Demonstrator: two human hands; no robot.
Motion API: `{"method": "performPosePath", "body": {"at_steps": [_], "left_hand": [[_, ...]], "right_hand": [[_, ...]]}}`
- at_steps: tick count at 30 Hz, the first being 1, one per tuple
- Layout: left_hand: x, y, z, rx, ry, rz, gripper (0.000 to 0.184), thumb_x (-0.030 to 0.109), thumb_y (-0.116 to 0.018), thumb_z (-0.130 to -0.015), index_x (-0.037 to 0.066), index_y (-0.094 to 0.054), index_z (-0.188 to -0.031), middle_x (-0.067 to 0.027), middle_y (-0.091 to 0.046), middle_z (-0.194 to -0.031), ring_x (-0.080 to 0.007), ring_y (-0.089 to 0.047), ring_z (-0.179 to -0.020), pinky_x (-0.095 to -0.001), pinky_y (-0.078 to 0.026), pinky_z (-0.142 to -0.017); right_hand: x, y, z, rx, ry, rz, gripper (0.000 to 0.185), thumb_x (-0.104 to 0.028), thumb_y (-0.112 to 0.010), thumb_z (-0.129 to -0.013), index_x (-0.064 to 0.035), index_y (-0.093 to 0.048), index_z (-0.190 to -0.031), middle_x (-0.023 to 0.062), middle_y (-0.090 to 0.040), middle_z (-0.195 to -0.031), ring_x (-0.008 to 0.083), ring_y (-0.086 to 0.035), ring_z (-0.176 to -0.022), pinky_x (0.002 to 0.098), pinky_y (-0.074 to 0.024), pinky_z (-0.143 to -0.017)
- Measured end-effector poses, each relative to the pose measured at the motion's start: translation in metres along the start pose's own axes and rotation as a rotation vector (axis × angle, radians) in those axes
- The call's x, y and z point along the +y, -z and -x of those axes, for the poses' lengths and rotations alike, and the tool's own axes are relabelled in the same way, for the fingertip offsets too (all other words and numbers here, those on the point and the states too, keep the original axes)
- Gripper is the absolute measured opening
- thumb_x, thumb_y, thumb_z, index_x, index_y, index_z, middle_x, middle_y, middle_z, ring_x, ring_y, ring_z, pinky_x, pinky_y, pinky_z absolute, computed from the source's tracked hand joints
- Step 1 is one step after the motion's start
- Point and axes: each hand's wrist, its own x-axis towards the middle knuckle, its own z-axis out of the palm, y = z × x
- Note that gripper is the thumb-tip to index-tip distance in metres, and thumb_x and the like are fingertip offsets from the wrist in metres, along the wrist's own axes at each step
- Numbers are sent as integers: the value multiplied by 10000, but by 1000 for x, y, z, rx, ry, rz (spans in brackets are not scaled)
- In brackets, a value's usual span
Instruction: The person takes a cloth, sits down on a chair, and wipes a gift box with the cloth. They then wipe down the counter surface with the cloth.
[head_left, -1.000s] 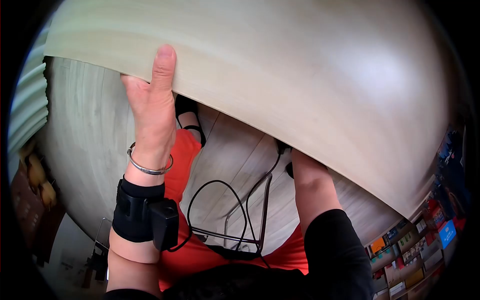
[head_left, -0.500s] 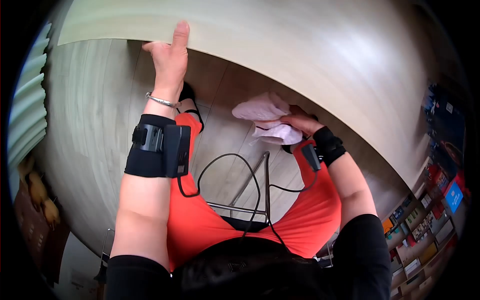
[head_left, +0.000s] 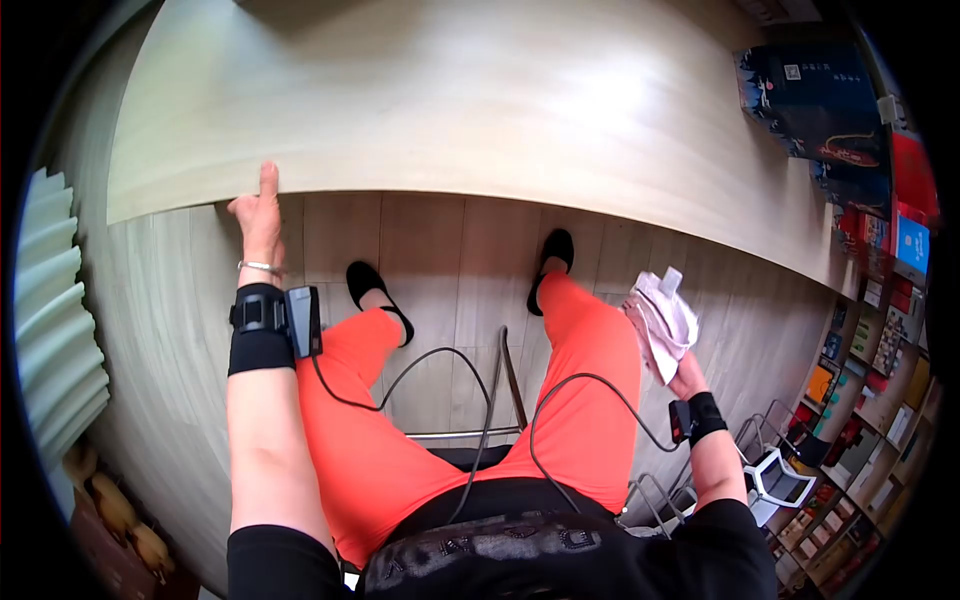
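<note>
My left hand (head_left: 259, 222) grips the near edge of a pale wood table (head_left: 430, 110), its thumb lying on top and its fingers curled at the edge, partly hidden. To the right of my right knee, my right hand (head_left: 688, 377) is closed around the lower end of a pale pink cloth (head_left: 662, 322). The cloth is bunched and folded, with a small whitish tab sticking up at its top. It hangs apart from the table, above the floor. Most of the right fingers are behind the cloth.
Dark blue boxes (head_left: 815, 100) stand at the table's right end. Shelves with many small goods (head_left: 880, 400) line the right side, near a white-framed chair (head_left: 780, 485). A pale pleated curtain (head_left: 62, 320) hangs at left. A black cable (head_left: 445, 350) loops across my lap.
My right hand has carried the pink cloth from near the table edge out to the right and back. The left hand keeps hold of the table edge. My view has shifted.
</note>
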Motion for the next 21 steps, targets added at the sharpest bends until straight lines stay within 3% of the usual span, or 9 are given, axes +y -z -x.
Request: {"method": "performPosePath", "body": {"at_steps": [2,6,8,11,12,15,16,20,21], "left_hand": [[-7,11,-10,-75,61,-8,816,452,-736,-804,-144,-371,-1224,-166,-449,-1292,-165,-438,-1131,-299,-374,-972],[20,13,5,-47,-3,-131,835,412,-723,-826,-94,-316,-1350,-132,-458,-1311,-189,-444,-1161,-328,-365,-998],[35,4,16,94,-121,-315,914,460,-714,-816,-91,-268,-1391,-169,-435,-1351,-251,-429,-1224,-371,-341,-1039],[31,9,9,526,-278,-1036,981,532,-680,-802,-88,-226,-1412,-233,-360,-1416,-383,-332,-1318,-473,-281,-1084],[39,4,11,526,-447,-1058,993,579,-645,-791,-53,-221,-1430,-254,-280,-1464,-454,-207,-1367,-537,-224,-1096],[78,-40,34,182,-660,-1233,943,551,-639,-805,15,-219,-1457,-233,-256,-1487,-446,-176,-1385,-557,-214,-1090],[90,-66,49,38,-693,-1144,919,547,-633,-810,67,-215,-1473,-220,-236,-1503,-448,-137,-1399,-578,-197,-1088],[113,-166,97,-421,-657,-996,931,553,-641,-801,116,-189,-1488,-217,-137,-1531,-482,-55,-1403,-650,-158,-1067],[122,-188,108,-426,-593,-1013,938,560,-645,-795,131,-183,-1491,-212,-101,-1536,-494,-29,-1398,-676,-148,-1051]], "right_hand": [[62,15,8,-58,-161,-100,438,-358,-420,-995,-57,-507,-1301,87,-611,-1209,216,-625,-1025,341,-524,-881],[128,-78,-42,-76,-291,-192,427,-351,-422,-989,-57,-517,-1283,86,-617,-1192,215,-626,-1014,340,-519,-875],[117,-151,-106,-75,-223,-227,422,-347,-424,-985,-56,-522,-1274,85,-620,-1183,215,-627,-1009,340,-517,-871],[66,-237,-187,-16,-102,-243,414,-342,-426,-980,-56,-530,-1261,84,-625,-1171,214,-627,-1001,340,-513,-867],[52,-249,-199,11,-75,-242,411,-340,-427,-979,-56,-533,-1256,84,-627,-1166,214,-627,-998,340,-511,-865],[14,-257,-212,64,-27,-252,404,-335,-429,-974,-56,-540,-1243,83,-631,-1154,213,-628,-990,340,-507,-860],[5,-252,-210,74,-16,-255,401,-333,-429,-972,-56,-543,-1239,83,-633,-1149,213,-628,-987,340,-506,-859],[-16,-230,-204,104,-11,-277,392,-326,-432,-965,-55,-553,-1221,82,-639,-1132,212,-629,-976,339,-501,-852],[-20,-222,-202,109,-8,-280,389,-325,-433,-964,-55,-556,-1216,81,-641,-1128,212,-629,-974,339,-500,-851]]}}
